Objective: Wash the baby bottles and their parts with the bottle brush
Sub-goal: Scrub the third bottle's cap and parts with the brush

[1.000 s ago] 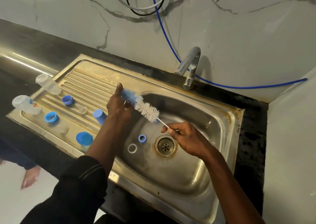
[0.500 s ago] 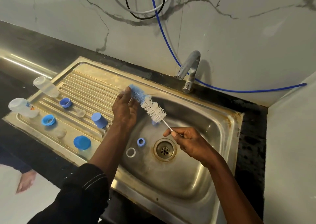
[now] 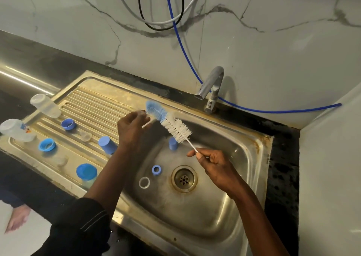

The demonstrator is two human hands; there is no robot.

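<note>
While right hand (image 3: 214,168) fingers pinch bottle brush (image 3: 170,123) stem, left hand (image 3: 132,128) raised; fingers gripping thin white stick (image 3: 147,123)

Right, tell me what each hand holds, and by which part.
Right hand pinches the bottle brush by its wire stem. Left hand pinches a thin white stick, exact hold unclear.

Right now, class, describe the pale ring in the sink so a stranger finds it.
In the steel sink, find the round drain. Left of it lie two small rings. The pale ring is whitish and nearer the viewer than the blue ring.
</note>
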